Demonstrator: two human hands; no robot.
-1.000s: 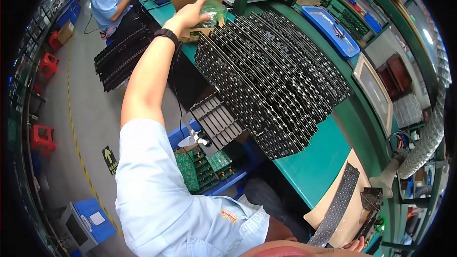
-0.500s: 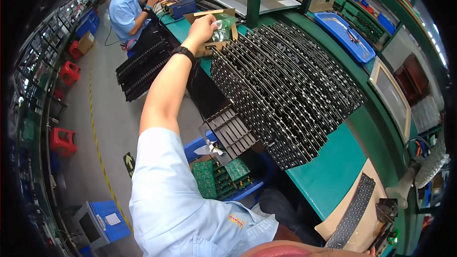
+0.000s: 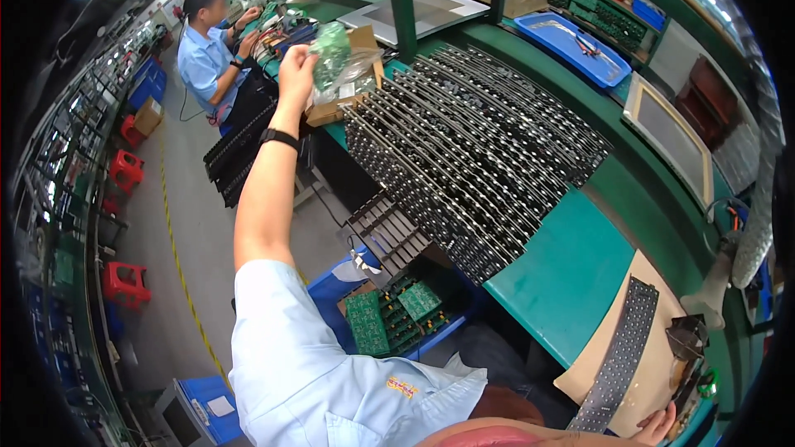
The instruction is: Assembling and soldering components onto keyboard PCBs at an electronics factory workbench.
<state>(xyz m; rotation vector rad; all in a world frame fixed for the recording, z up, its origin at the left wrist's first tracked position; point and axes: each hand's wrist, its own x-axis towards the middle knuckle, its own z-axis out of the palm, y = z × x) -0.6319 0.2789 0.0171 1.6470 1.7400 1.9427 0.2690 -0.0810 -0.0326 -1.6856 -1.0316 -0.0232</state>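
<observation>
My left hand [image 3: 296, 74] is stretched far forward, closed on a crinkled clear plastic bag with a green tint [image 3: 333, 51]. The bag hangs over an opened cardboard box [image 3: 335, 109], in which more clear plastic shows. Right beside the box stand dense rows of black circuit boards [image 3: 472, 149] with small pale dots. At the lower right, my right hand [image 3: 657, 425] lies by the edge of a tan cardboard sheet [image 3: 633, 368], fingers partly stretched, nothing seen in them. A long dark perforated strip board [image 3: 621, 352] rests on that sheet, close to this hand.
Below the bench edge, a blue bin [image 3: 443, 333] holds green circuit boards [image 3: 367, 323]. A slotted rack [image 3: 389, 232] juts out beside the rows. A blue tray [image 3: 571, 50] with tools sits on the far side. Ahead on the left, a co-worker [image 3: 207, 54] sits at the bench.
My left hand has lifted the green-tinted bag up out of the box and drawn it leftward. More of my right hand has come into view. The whole view has shifted slightly.
</observation>
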